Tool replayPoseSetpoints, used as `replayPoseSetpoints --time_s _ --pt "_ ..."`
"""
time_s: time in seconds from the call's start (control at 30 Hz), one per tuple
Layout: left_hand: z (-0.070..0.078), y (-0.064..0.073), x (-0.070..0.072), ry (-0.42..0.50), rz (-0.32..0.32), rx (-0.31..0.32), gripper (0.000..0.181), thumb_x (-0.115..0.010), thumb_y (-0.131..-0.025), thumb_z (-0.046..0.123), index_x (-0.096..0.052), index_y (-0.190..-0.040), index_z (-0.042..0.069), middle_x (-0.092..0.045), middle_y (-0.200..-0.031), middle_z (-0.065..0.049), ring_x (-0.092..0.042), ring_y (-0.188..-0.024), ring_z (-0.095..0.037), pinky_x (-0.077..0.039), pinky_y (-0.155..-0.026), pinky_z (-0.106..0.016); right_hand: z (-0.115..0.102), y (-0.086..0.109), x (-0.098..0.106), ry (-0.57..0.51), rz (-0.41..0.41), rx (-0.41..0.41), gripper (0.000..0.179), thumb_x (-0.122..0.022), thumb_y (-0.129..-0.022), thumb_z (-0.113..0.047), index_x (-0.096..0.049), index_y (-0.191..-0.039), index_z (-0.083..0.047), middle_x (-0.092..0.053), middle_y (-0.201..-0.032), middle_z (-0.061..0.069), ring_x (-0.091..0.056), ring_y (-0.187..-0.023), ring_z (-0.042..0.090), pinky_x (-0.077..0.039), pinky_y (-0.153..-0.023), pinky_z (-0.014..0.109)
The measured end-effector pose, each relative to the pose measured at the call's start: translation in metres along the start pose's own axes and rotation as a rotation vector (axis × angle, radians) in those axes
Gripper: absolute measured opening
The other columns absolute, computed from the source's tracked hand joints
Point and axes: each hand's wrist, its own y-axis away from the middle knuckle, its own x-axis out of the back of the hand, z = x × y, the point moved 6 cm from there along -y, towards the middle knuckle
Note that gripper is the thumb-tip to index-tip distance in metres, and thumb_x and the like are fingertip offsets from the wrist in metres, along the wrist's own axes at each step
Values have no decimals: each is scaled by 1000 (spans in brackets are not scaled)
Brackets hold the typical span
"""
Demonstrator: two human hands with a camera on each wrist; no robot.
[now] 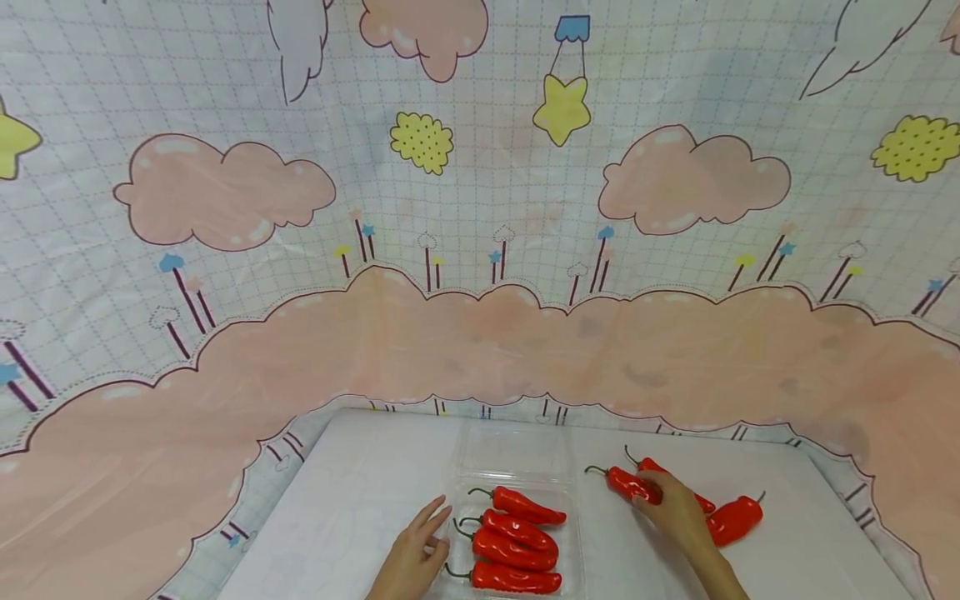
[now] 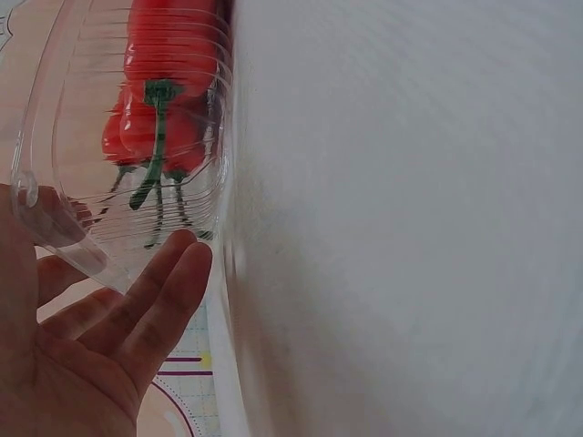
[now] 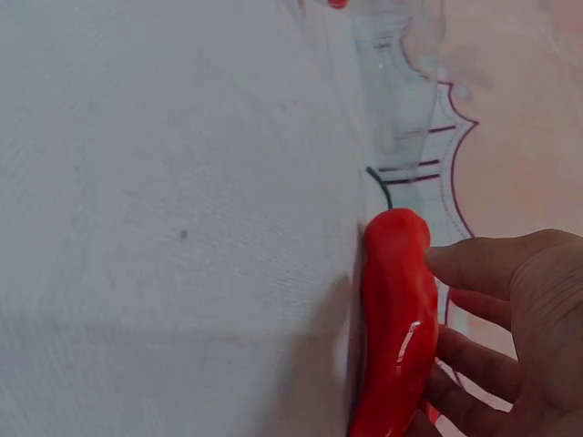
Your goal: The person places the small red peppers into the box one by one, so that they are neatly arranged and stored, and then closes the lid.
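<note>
A red pepper (image 1: 621,482) with a thin green stem lies on the white table, and my right hand (image 1: 675,510) pinches its body. In the right wrist view, the thumb and fingers of my right hand (image 3: 537,332) meet the upper side of the pepper (image 3: 398,291), which rests against the table. My left hand (image 1: 415,552) is at the left edge of a clear plastic box (image 1: 574,533), fingers fairly straight. Seen from the left wrist, part of that hand (image 2: 96,360) shows through the box's wall (image 2: 55,109). Several red peppers (image 1: 516,550) lie crosswise in the box, stems to the left.
Two more red peppers lie right of the box: one (image 1: 649,464) just behind the pinched one, partly covered by my hand, and a wider one (image 1: 735,521) farther right. The box's lid (image 1: 516,450) is folded back. A cloud-patterned cloth (image 1: 480,342) hangs behind the table.
</note>
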Motion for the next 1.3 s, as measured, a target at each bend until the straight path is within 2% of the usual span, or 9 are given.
replayPoseSetpoints --time_s 0.27,0.53,0.7,0.87,1.3 --pt "0 0 0 -4 2 -9 44 -61 -91 6 -56 -132 -7 -47 -145 -25 -64 -78 1 -55 -65 -18 4 -3 -11 -1 -15 -16 54 -78 -82 -21 -60 -132 -8 -58 -134 23 -51 -119 40 -46 -96 61" --pt "1 0 1 -2 11 -13 44 -60 -91 6 -56 -133 -6 -47 -146 -24 -65 -79 -1 -55 -66 -18 4 -10 -16 -22 8 -11 51 -80 -81 -21 -60 -126 -6 -66 -119 17 -57 -103 29 -49 -91 53" --pt "-1 0 0 -10 4 -10 44 -60 -91 5 -56 -133 -7 -47 -145 -25 -65 -79 0 -55 -66 -18 4 -10 -20 -10 16 -3 57 -79 -81 -21 -58 -132 -6 -66 -122 17 -58 -106 31 -48 -93 55" --pt "-2 -1 -1 -20 -4 5 44 -58 -91 5 -56 -133 -6 -47 -146 -24 -64 -80 3 -55 -66 -18 4 -8 -20 -7 38 0 52 -75 -85 -19 -59 -132 -5 -63 -128 20 -56 -113 36 -46 -98 59" --pt "-6 -2 -3 -28 -17 26 44 -59 -91 6 -55 -134 -7 -47 -147 -23 -63 -80 3 -55 -66 -18 -5 3 -8 -34 72 4 49 -74 -86 -18 -60 -132 -6 -64 -125 22 -57 -112 37 -47 -97 59"
